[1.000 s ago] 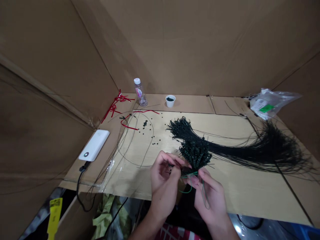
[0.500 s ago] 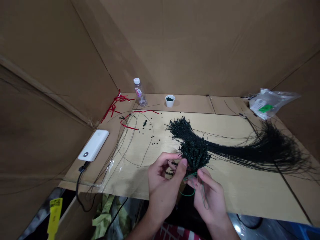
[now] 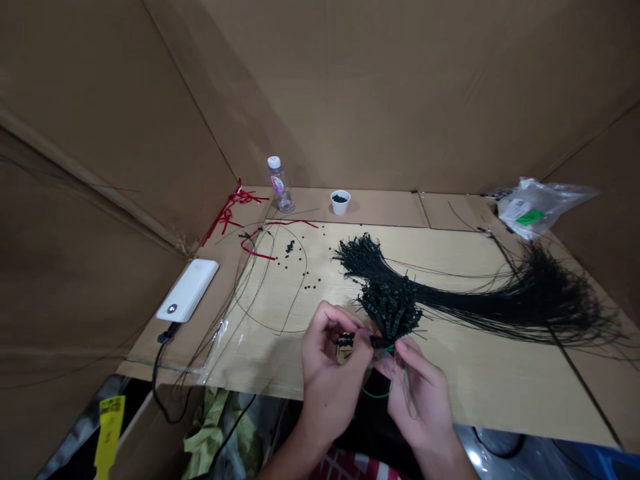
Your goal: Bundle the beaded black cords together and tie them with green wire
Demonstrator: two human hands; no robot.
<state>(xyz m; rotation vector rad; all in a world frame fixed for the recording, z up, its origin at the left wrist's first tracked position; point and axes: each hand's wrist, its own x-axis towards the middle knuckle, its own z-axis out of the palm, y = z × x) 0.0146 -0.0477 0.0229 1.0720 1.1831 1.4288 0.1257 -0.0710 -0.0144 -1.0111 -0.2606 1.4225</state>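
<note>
Near the table's front edge, my left hand [image 3: 333, 363] pinches a few dark beaded strands [image 3: 345, 340] between thumb and fingers. A dense dark green beaded bunch [image 3: 390, 307] stands just above both hands. My right hand [image 3: 420, 387] is closed at the base of that bunch, where a thin green cord [image 3: 377, 390] loops down between the hands. What lies inside the right fingers is partly hidden. Behind the bunch, a long bundle of black wires [image 3: 480, 307] with beaded ends stretches to the right across the table.
Loose dark beads [image 3: 290, 248] and a red ribbon [image 3: 257, 252] lie at the left on the table [image 3: 500, 387]. At the back stand a plastic bottle [image 3: 281, 187] and a white cup [image 3: 340, 203]. A white power bank [image 3: 189, 291] lies left, a plastic bag [image 3: 540, 207] back right.
My left thumb and fingers have shifted slightly lower along the bunch's left side, and the strands there now lie closer together. My right hand has hardly moved.
</note>
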